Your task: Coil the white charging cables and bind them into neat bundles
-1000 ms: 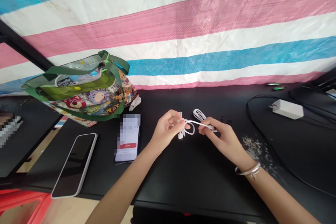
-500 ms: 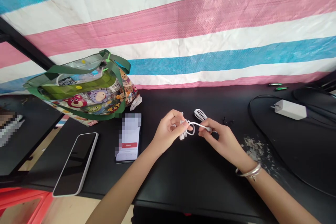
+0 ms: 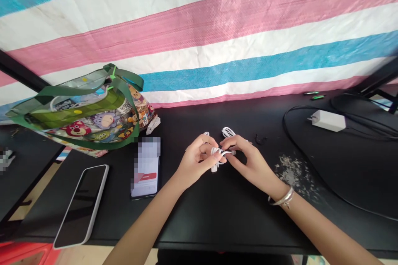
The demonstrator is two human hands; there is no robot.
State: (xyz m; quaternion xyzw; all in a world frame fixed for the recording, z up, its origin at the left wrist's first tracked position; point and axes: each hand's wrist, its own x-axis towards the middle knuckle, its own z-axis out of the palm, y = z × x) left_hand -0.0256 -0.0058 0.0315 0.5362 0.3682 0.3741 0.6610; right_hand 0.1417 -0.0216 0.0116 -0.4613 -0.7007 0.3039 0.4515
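Above the middle of the black table point(image 3: 192, 219), my left hand point(image 3: 199, 159) pinches a small bundle of white cable point(image 3: 214, 168). Close on its right, my right hand point(image 3: 245, 159), with a silver bracelet at the wrist, has its thumb and fingers on the same cable near its end. The fingertips of both hands nearly meet at the bundle. Just behind my right hand lies a second coiled white cable point(image 3: 228, 132), partly covered by the fingers.
At the left stand a green-handled cartoon bag point(image 3: 105, 122), a lit phone point(image 3: 146, 174) and a dark phone with a white edge point(image 3: 81, 207). To the right are a white power adapter point(image 3: 328, 120), black cables point(image 3: 314, 169), pale crumbs point(image 3: 295, 172) and two small green items point(image 3: 317, 97).
My right hand has moved in towards my left, and the stretch of cable between them is shorter. The view has shifted slightly, so the bag and phones sit further left.
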